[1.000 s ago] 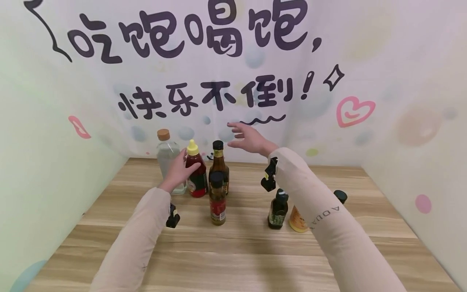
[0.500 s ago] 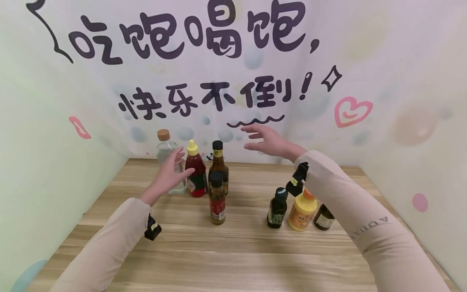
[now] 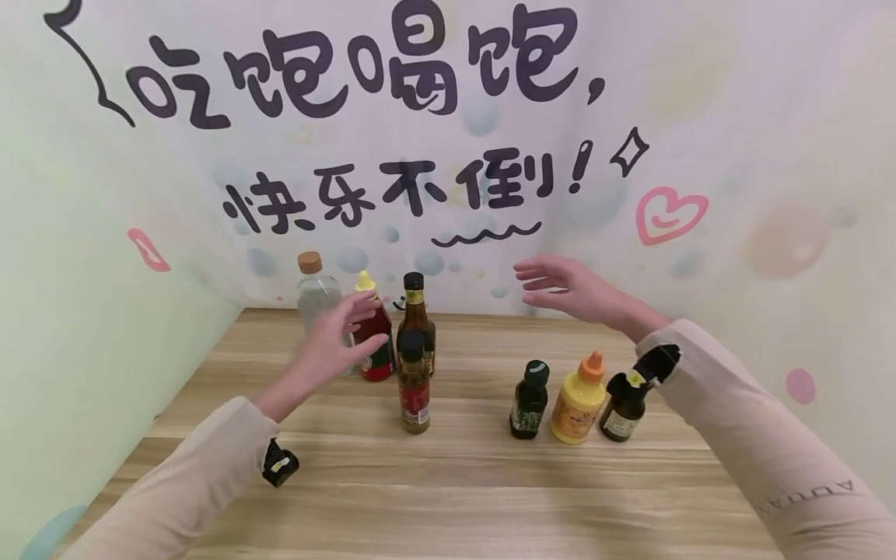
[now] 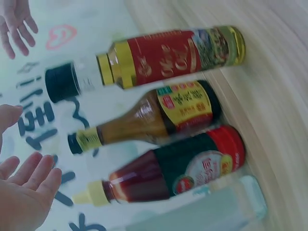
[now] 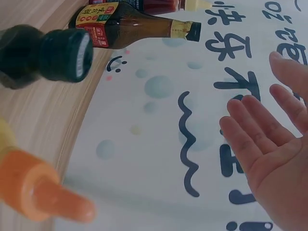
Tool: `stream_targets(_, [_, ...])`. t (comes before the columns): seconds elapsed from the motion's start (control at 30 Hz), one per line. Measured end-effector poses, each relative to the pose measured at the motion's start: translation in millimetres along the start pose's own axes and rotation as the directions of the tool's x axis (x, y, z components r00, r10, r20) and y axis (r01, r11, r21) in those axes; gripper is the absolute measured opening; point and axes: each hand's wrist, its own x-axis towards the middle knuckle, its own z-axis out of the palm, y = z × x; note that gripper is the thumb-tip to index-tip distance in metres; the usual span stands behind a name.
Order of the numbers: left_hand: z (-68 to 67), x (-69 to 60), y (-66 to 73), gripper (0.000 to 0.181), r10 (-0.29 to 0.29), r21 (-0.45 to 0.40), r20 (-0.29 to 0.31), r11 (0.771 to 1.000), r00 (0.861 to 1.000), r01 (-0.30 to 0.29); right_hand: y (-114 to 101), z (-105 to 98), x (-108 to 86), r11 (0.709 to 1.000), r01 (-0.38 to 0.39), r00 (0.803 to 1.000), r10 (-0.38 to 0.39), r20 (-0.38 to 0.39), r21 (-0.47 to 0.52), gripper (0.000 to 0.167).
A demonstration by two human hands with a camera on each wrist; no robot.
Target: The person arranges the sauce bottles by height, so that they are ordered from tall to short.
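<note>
My left hand point(image 3: 336, 338) is raised with relaxed, spread fingers, holding nothing. Behind it in the head view stand a clear bottle point(image 3: 308, 299) with an orange-brown cap and a red sauce bottle point(image 3: 381, 362) with a yellow nozzle, both partly covered by the hand. Beside them are a brown sauce bottle point(image 3: 418, 319) and, in front, an olive oil bottle point(image 4: 168, 57) whose label shows in the left wrist view. My right hand point(image 3: 574, 289) hovers with extended fingers, apart from every bottle. Below it stand a dark green-capped bottle point(image 3: 528, 408) and a yellow squeeze bottle point(image 3: 577, 412) with an orange nozzle.
A small dark bottle point(image 3: 621, 424) with a pale label stands at the row's right end, its top partly hidden by the right wrist camera point(image 3: 658, 364). The wooden table point(image 3: 434, 498) meets a printed backdrop point(image 3: 448, 272) behind the bottles.
My right hand has moved right and slightly down, away from the left group, uncovering the right-hand bottles. The left forearm has drawn back to the left. The bottles stay put.
</note>
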Motion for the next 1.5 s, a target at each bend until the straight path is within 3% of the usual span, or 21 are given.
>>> stream_targets(0.1, [4.8, -1.5, 9.0, 0.058, 0.015, -0.010, 0.039, 1.000, 0.999, -0.014, 7, -3, -12.9, 1.000, -0.010, 1.000, 0.010, -0.012, 0.005, 0.044])
stream_targets(0.3, [14.4, -3.3, 18.8, 0.060, 0.034, 0.063, 0.086, 0.997, 0.996, -0.039, 22, -5, -37.8, 0.997, -0.071, 0.997, 0.071, -0.018, 0.000, 0.045])
stream_targets(0.53, [27.6, -2.8, 20.1, 0.059, 0.043, 0.126, 0.135, 0.990, 0.990, -0.060, 40, -3, -67.9, 0.989, -0.145, 0.988, 0.145, -0.048, -0.005, 0.048])
stream_targets(0.8, [33.6, 2.6, 17.7, 0.058, 0.016, 0.134, 0.156, 0.990, 0.988, -0.037, 63, 10, -89.5, 0.989, -0.148, 0.985, 0.147, -0.087, -0.001, 0.046])
stream_targets(1.17, [46.9, 4.0, 1.5, 0.058, -0.115, 0.039, 0.147, 0.993, 0.983, 0.110, 82, 31, -103.8, 0.979, -0.179, 0.978, 0.188, -0.093, 0.094, 0.048])
stream_targets(1.5, [57.0, 0.3, -14.6, 0.051, -0.188, -0.070, 0.136, 0.977, 0.973, 0.199, 92, 43, -109.5, 0.972, -0.178, 0.970, 0.199, -0.137, 0.153, 0.045])
